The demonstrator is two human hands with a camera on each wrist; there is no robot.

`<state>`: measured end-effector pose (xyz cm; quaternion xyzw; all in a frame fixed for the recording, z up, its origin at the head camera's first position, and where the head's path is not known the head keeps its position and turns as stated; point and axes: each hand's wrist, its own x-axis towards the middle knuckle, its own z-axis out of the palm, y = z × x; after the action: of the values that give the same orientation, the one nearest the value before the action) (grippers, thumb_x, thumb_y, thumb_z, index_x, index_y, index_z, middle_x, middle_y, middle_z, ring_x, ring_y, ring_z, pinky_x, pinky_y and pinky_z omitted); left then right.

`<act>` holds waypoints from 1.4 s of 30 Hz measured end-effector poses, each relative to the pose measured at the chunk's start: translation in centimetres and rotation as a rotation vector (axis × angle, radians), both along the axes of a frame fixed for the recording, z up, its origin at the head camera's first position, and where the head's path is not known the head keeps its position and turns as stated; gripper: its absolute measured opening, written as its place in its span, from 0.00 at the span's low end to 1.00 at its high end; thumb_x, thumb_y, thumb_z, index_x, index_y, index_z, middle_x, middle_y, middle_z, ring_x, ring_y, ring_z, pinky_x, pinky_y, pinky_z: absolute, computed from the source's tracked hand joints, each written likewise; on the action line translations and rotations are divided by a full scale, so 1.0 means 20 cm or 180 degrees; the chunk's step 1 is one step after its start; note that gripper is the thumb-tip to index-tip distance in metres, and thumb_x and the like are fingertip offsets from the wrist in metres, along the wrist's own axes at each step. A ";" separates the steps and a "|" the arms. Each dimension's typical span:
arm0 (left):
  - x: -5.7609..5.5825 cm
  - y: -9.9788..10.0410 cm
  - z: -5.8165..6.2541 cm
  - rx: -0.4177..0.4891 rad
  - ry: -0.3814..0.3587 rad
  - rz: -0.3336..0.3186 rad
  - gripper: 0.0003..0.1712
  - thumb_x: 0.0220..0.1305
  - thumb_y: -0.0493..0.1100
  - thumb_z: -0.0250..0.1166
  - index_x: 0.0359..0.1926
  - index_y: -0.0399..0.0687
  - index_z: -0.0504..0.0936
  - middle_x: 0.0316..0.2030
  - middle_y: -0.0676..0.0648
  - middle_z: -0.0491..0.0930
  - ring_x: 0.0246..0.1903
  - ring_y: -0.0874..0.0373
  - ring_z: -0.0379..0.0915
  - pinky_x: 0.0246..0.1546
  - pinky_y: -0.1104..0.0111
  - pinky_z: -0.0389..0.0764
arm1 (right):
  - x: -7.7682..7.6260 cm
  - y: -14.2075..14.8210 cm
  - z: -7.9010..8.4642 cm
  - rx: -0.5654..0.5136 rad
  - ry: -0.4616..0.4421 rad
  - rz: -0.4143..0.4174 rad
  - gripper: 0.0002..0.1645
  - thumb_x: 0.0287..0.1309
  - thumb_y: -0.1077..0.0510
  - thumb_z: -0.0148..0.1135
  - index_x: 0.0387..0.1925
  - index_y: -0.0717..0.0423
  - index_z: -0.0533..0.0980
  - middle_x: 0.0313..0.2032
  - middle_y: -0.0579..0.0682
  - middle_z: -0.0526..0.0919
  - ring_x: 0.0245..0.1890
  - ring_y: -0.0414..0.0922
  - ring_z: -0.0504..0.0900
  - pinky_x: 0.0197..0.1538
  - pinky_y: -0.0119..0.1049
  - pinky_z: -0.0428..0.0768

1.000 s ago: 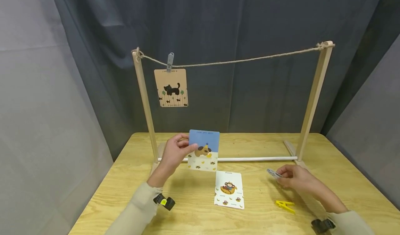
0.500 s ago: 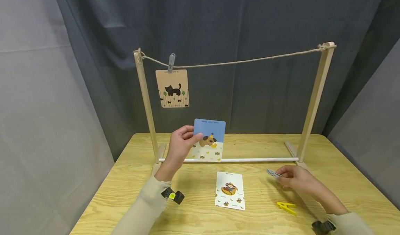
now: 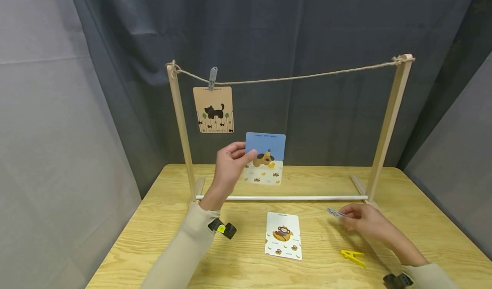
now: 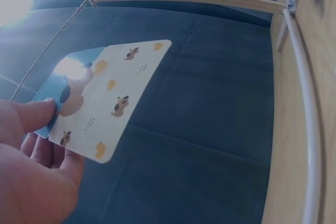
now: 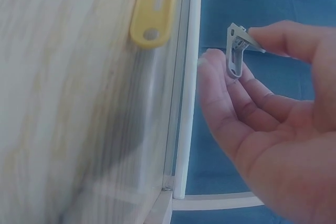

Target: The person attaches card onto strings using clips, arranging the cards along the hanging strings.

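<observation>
My left hand [image 3: 230, 165] pinches the left edge of a blue-and-white card with a dog picture [image 3: 265, 159], thumb in front and fingers behind. The card is upright in the air below the twine [image 3: 307, 76], apart from it. In the left wrist view the same dog card [image 4: 110, 90] tilts away from the thumb. Low on the right, my right hand [image 3: 365, 220] pinches a grey clothespin [image 3: 335, 213] between thumb and fingers. The right wrist view shows that grey clothespin [image 5: 237, 53] at the fingertips. A yellow clothespin [image 3: 352, 258] lies on the table near this hand.
A wooden frame with a right post [image 3: 390, 126] and left post [image 3: 180, 131] holds the twine. A cat card [image 3: 213, 109] hangs from it by another grey clothespin [image 3: 212, 78]. A white rod [image 3: 300, 198] spans the base. A monkey card [image 3: 283, 236] lies on the table [image 3: 238, 259].
My left hand has risen and moved right, lifting the dog card from just above the table towards the twine. My right hand stays almost still with the grey clothespin.
</observation>
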<state>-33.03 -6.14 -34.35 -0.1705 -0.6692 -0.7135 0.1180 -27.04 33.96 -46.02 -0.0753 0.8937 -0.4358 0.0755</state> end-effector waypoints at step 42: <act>-0.11 0.11 0.20 0.0192 0.0106 0.0176 0.18 0.65 0.43 0.75 0.54 0.43 0.86 0.44 0.42 0.89 0.43 0.55 0.86 0.43 0.67 0.82 | 0.02 -0.08 0.45 -0.0168 0.1558 -0.0358 0.21 0.73 0.52 0.64 0.61 0.58 0.78 0.39 0.37 0.87 0.37 0.33 0.85 0.38 0.28 0.81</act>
<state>-35.16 -4.01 -30.26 -0.1601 -0.6498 -0.7269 0.1540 -26.61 32.42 -36.95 -0.1307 0.8764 -0.4313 -0.1695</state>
